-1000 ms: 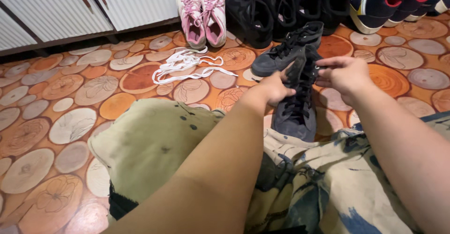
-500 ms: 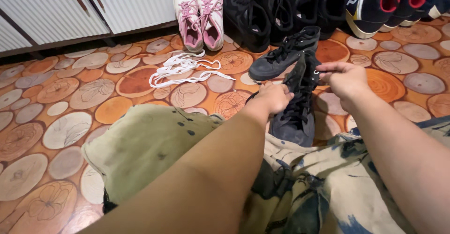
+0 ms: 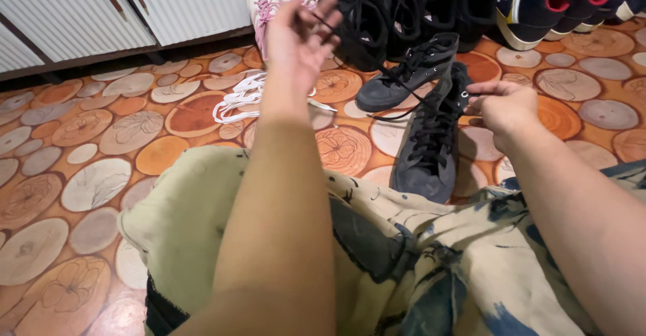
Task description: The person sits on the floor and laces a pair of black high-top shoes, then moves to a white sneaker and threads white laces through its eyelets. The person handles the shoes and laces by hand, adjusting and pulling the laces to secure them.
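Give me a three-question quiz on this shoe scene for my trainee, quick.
1. True or false: the left hand is raised, pulling a black lace taut.
2. What does the right hand pinch? A) white loose laces B) the collar of the dark grey high-top shoe C) a cabinet handle
3. What lies on the floor left of the second grey shoe?
Key: 1 true; 2 B; 3 white loose laces.

Bare forearms — pale patterned garment [image 3: 431, 269] with blue blotches.
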